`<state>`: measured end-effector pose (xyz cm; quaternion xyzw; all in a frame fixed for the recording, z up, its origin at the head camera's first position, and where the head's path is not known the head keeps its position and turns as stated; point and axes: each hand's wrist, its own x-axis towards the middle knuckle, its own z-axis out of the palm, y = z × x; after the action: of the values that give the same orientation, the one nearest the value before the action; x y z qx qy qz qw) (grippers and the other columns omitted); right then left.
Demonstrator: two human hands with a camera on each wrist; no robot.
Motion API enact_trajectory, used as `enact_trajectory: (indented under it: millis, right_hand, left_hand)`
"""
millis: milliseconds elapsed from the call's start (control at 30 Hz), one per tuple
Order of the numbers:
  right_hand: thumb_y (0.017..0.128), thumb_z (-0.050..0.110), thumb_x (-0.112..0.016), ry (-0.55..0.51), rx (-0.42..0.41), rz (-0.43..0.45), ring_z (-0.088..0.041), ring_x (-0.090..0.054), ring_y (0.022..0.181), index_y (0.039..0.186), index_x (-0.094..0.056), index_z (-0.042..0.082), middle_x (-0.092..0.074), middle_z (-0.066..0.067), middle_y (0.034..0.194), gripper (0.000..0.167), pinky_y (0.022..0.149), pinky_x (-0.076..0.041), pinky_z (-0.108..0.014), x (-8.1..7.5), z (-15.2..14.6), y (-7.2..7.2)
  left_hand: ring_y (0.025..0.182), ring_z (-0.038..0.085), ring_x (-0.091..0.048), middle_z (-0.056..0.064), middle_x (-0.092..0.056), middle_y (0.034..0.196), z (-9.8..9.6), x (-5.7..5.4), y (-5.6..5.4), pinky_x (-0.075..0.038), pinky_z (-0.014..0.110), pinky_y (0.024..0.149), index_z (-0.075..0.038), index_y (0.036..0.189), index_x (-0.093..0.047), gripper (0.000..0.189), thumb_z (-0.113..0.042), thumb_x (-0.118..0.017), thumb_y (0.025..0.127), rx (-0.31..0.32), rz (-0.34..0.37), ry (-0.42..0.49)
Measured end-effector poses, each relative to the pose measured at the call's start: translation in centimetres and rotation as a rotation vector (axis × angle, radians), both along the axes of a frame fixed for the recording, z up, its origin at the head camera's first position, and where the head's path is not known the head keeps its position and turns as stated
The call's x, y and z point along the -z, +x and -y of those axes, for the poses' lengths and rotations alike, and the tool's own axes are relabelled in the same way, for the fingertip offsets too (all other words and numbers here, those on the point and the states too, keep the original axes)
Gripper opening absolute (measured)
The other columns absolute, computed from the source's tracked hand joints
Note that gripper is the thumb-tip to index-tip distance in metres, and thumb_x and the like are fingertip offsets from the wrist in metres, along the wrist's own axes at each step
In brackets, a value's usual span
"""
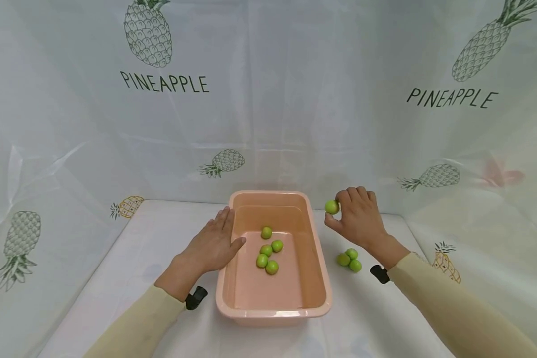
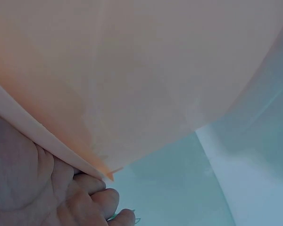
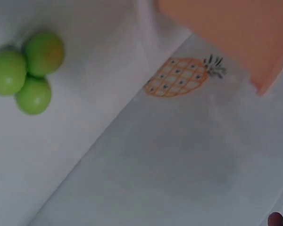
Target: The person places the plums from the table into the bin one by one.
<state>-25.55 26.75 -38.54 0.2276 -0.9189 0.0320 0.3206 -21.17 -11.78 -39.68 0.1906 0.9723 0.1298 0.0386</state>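
My right hand (image 1: 361, 219) pinches a small round green fruit (image 1: 332, 207) between thumb and fingers, above the table's far edge and right of the pink plastic tub (image 1: 273, 313). Only fingertips (image 3: 277, 219) show at the corner of the right wrist view, where the held fruit is out of sight. My left hand (image 1: 211, 242) rests along the tub's left rim, fingers straight, thumb over the inside. Several green fruits (image 1: 271, 267) lie loosely on the tub floor. Three more fruits (image 1: 355, 265) sit clustered on the table, below my right hand; the right wrist view shows this cluster (image 3: 34, 95) too.
A white cloth covers the table (image 1: 179, 219). Behind it and at both sides hangs a pale curtain (image 1: 286, 99) printed with pineapples. The tub's walls rise above the tabletop, and its far end lies near the table's back edge.
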Motion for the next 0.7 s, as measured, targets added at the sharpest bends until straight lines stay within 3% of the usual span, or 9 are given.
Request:
enact_trajectory:
  millis: [367,700]
  right_hand:
    - [0.081,0.036,-0.066,-0.083,-0.053,0.169,-0.026,-0.047,0.08,0.091,-0.059,0.01,-0.052,-0.003,0.082,0.029,0.074,-0.037,-0.042,-1.1,7.1,2.3]
    - [0.081,0.035,-0.066,-0.067,-0.03,0.319,-0.022,-0.044,0.081,0.089,-0.055,0.016,-0.049,0.003,0.084,0.023,0.077,-0.034,-0.039,-0.3,9.9,3.3]
  left_hand:
    - [0.163,0.041,-0.015,0.029,-0.011,0.174,0.0,0.0,0.0,-0.022,0.057,0.13,0.01,0.165,-0.014,0.085,-0.047,-0.045,0.111,0.001,-0.002,0.007]
    - [0.163,0.042,-0.015,0.028,-0.01,0.174,0.1,0.0,0.0,-0.021,0.058,0.13,0.01,0.165,-0.013,0.084,-0.047,-0.045,0.111,-0.002,0.006,0.017]
